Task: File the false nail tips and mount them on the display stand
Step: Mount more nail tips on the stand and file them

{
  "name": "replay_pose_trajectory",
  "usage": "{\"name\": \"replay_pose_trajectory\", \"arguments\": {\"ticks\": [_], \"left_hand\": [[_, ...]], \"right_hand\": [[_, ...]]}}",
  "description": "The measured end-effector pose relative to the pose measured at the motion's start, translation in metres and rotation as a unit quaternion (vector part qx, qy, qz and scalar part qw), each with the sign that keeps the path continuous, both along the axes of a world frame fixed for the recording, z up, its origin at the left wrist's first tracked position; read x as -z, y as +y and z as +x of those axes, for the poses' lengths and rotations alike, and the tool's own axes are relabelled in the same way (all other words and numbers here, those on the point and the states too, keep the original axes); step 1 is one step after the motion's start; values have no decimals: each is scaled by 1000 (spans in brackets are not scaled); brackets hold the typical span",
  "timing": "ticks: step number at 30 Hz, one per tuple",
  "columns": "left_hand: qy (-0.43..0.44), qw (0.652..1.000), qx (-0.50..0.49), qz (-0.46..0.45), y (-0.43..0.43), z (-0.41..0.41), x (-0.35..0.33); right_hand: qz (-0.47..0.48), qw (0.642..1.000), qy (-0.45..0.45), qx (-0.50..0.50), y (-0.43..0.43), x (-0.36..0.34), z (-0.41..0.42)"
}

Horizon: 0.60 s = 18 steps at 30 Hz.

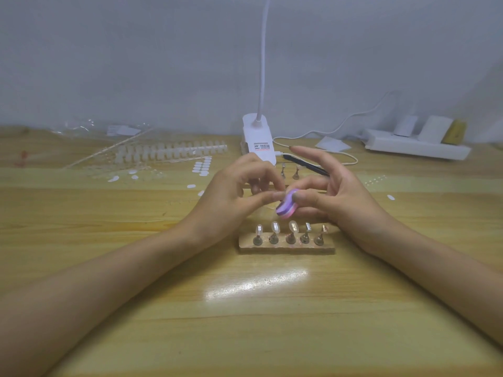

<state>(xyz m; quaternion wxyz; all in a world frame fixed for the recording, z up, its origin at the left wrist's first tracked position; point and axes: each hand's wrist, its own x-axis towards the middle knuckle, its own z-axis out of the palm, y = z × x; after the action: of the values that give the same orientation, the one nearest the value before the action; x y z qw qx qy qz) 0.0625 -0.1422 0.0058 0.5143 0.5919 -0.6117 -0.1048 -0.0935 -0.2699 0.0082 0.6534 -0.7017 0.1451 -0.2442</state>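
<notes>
Right hand [341, 198] pinches the purple file [285, 204]; left hand [232, 195] grip is blurred. Display stand [285, 249] at 6 o'clock, lamp base [258, 138] at 12.

1. Light is soft and fairly dim, leaving the far wall [136, 50] grey-blue.
2. A bright glare patch sits on the near table [255, 284].
3. Faint shadows lie under both forearms.
4. The left hand [231, 197], right hand [337, 197] and nail file [285, 205] are smeared by motion blur.
5. The far power strip [416, 145] looks soft, and the table's far edge bows.
</notes>
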Motion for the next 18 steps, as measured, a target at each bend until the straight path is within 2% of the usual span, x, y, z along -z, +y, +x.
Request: {"name": "replay_pose_trajectory", "arguments": {"ticks": [3,7,10,14,18], "left_hand": [[12,1000,5,4,-1,1,1],[4,1000,-4,3,-2,3,2],[18,1000,6,12,-2,3,3],[5,1000,-3,7,-2,3,2],[16,1000,-3,8,-2,2,2]], "right_hand": [[25,998,-27,50,-5,0,-1],[-10,1000,-2,2,3,-1,0],[18,998,-29,57,-2,0,-1],[-25,1000,11,-1,5,-2,0],[12,998,-21,59,0,0,-1]]}}
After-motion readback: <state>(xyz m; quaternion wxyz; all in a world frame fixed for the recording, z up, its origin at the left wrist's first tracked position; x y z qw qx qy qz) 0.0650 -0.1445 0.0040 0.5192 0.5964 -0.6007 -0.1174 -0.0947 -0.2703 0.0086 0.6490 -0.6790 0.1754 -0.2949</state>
